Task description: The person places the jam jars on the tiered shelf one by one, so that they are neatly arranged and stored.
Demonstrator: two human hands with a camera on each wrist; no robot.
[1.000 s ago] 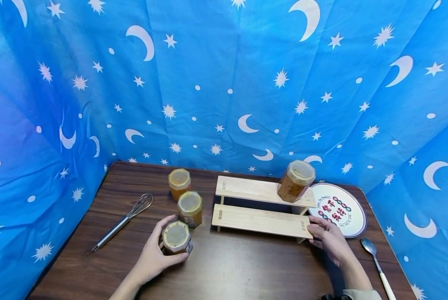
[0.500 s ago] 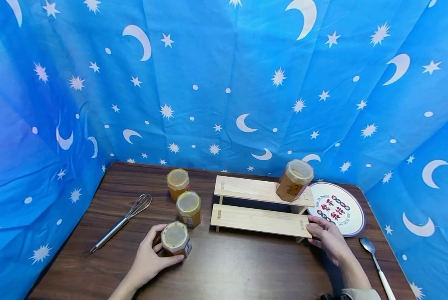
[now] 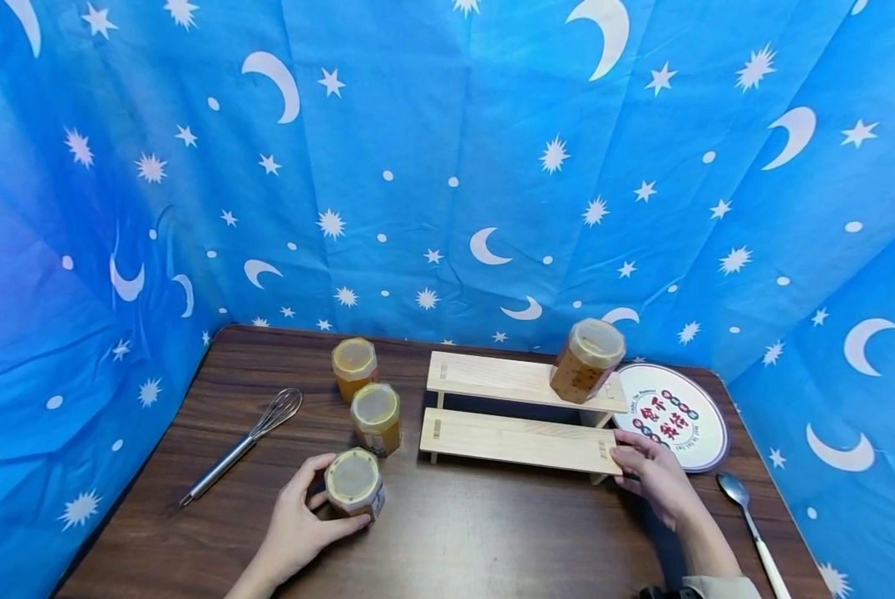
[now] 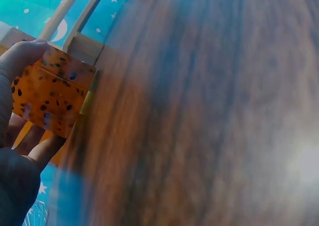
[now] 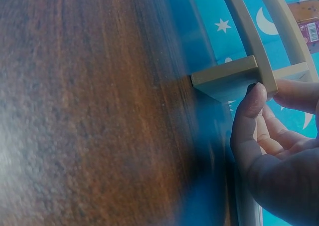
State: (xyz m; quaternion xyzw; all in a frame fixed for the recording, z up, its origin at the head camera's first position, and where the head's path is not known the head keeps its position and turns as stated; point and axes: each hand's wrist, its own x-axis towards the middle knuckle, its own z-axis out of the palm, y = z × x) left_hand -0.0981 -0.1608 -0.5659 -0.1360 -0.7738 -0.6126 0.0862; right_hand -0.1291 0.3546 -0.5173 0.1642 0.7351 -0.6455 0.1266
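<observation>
My left hand (image 3: 298, 520) grips a lidded jar (image 3: 353, 482) at the front of a group of jars. In the left wrist view this jar (image 4: 50, 86) shows orange contents with dark specks, thumb on one side and fingers on the other. Just behind it stand a second jar (image 3: 377, 420) and a third, more orange jar (image 3: 355, 368). My right hand (image 3: 657, 478) pinches the right end of the lower board of a two-step wooden rack (image 3: 518, 437); the thumb presses the board's end (image 5: 266, 79) in the right wrist view. Another speckled jar (image 3: 588, 360) stands on the upper step's right part.
A whisk (image 3: 241, 445) lies on the dark wooden table (image 3: 477, 532) at the left. Behind the rack's right end is a white oval plate (image 3: 687, 416) with red characters. A spoon (image 3: 754, 532) lies at the far right. Blue star-patterned cloth (image 3: 417, 166) encloses the table.
My left hand and its jar have shifted slightly toward the front of the table. The right hand, the rack and the other jars stay as they were.
</observation>
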